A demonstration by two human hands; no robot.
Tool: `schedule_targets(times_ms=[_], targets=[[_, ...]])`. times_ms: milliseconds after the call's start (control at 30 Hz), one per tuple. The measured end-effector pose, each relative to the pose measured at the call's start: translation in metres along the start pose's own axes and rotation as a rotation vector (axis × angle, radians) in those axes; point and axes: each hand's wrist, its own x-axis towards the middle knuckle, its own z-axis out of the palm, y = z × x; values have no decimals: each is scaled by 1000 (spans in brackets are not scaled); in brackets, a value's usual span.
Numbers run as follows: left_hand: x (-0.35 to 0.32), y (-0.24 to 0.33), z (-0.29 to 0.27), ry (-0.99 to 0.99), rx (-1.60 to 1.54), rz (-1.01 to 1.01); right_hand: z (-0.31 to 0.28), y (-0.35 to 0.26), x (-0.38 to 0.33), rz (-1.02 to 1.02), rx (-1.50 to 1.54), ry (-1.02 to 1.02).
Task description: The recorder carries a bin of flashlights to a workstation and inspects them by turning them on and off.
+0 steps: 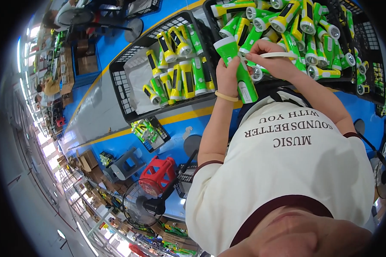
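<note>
My left hand [228, 78] is wrapped round a green flashlight [246, 84] with a pale, wide head, held tilted above the near side of the crates. A yellowish band circles my left wrist. My right hand [268, 60] has its fingers drawn together at the flashlight's neck; what they pinch, if anything, is too small to make out. Across the right hand runs a thin white curved band [278, 55]; whether it is held or worn I cannot tell. Beyond my hands, a black crate [375, 55] is heaped with green and yellow flashlights [306, 25].
Left of it, another black crate [126, 100] holds several flashlights in rows on a white liner [137, 73]. A small black basket [158, 143] of green pieces sits on the blue floor. A red stool [158, 171] and a black fan [148, 203] stand at lower left.
</note>
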Motion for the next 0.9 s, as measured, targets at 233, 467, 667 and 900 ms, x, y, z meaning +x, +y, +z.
schedule_targets(times_ms=[233, 467, 667, 900], targets=[[56, 10, -193, 970, 912, 424, -55, 45, -5, 34, -23, 203], [100, 35, -142, 776, 1855, 57, -129, 90, -48, 171, 181, 359], [167, -56, 121, -143, 1525, 900, -165, 94, -67, 196, 349, 428], [216, -69, 146, -255, 1540, 395, -181, 68, -76, 128, 411, 437]])
